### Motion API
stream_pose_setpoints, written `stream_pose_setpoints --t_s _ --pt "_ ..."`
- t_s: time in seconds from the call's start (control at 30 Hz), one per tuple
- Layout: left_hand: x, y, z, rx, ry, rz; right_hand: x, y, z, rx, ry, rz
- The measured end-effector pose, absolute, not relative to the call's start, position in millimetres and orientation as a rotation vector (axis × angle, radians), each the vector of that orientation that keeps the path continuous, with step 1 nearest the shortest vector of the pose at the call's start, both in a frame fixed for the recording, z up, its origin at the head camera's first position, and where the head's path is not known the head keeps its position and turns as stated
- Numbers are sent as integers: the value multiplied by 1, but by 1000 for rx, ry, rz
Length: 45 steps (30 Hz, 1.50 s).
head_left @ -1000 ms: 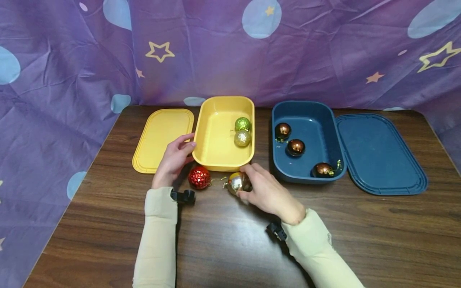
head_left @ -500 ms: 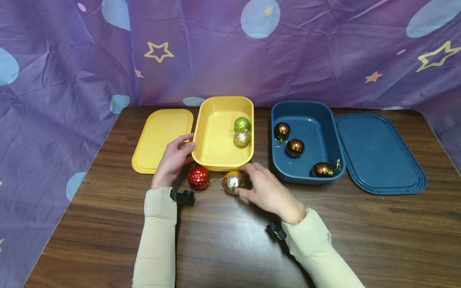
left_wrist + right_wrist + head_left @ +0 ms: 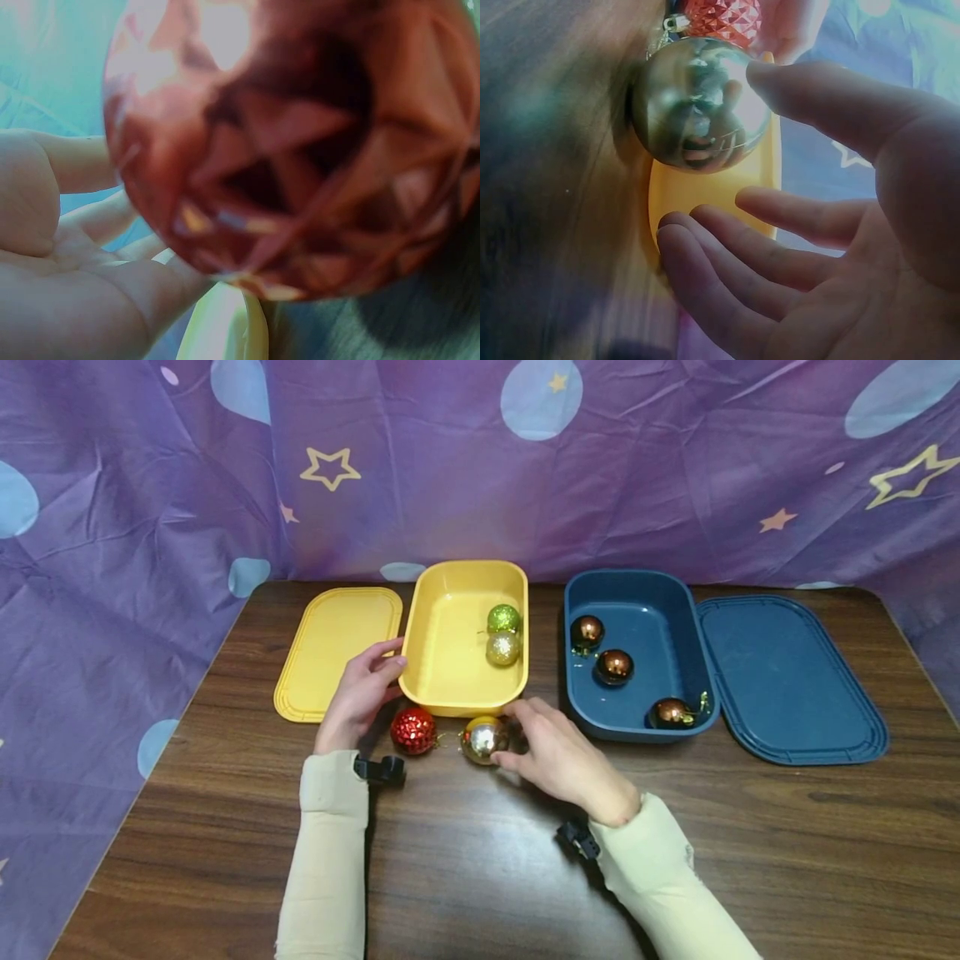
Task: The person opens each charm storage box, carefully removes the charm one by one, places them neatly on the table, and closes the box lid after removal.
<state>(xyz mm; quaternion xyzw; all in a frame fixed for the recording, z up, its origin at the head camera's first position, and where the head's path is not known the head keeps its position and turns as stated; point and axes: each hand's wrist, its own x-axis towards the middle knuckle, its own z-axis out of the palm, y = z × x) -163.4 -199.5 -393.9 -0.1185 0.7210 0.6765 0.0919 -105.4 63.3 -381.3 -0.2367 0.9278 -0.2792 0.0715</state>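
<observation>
A shiny gold ball ornament (image 3: 483, 741) lies on the table against the near side of the yellow box (image 3: 442, 668). My right hand (image 3: 558, 760) is beside it, fingers spread and thumb at or very near the ball; the right wrist view shows no finger curled round the gold ball (image 3: 701, 105). My left hand (image 3: 362, 693) rests at the box's left wall with relaxed fingers. Just in front of the box sits a red faceted ball ornament (image 3: 413, 731), which fills much of the left wrist view. Inside the box are a green glitter ball (image 3: 503, 619) and a gold glitter ball (image 3: 502, 648).
A blue box (image 3: 637, 710) at the right holds three dark brown ball ornaments (image 3: 614, 667). Its blue lid (image 3: 795, 685) lies to its right. A yellow lid (image 3: 337, 652) lies left of the yellow box. Behind the table hangs a purple cloth (image 3: 450, 468).
The gold ball has shifted slightly left, towards the red ball, and a gap to the right palm now shows. Both hands have stayed nearly in place.
</observation>
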Motion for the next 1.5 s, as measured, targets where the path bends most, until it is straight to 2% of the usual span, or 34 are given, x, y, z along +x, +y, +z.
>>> stream_pose_setpoints --t_s 0.93,1.5 --pt "-164 -199 -396 -344 2144 2034 -126 68 -357 -727 2936 -997" --pt "-163 -198 -394 -364 2146 2020 -151 51 -365 -799 3057 -720"
